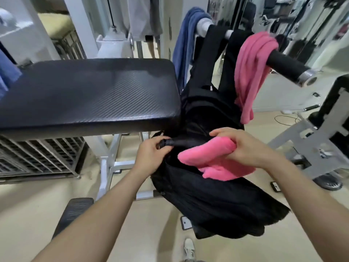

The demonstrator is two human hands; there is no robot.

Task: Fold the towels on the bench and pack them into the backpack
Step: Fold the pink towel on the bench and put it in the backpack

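The left hand (151, 149) had its fingers curled round a black strap (174, 143) at the rim of the backpack (217, 201), seemingly holding the mouth open. The right hand (245, 146) gripped one end of a folded pink towel (204, 155). The towel lay between the hands, directly over the opening. Its long axis ran across the mouth and its free end pointed left and slightly down, toward the left hand. The right hand was plainly the one placed to push it in, downward and away from the person. The backpack hung lengthwise by its straps from a padded bar (287, 67), just beside the end of the worktop (90, 87). A second pink towel (253, 69) and a blue towel (186, 44) hung unfolded over the bar.
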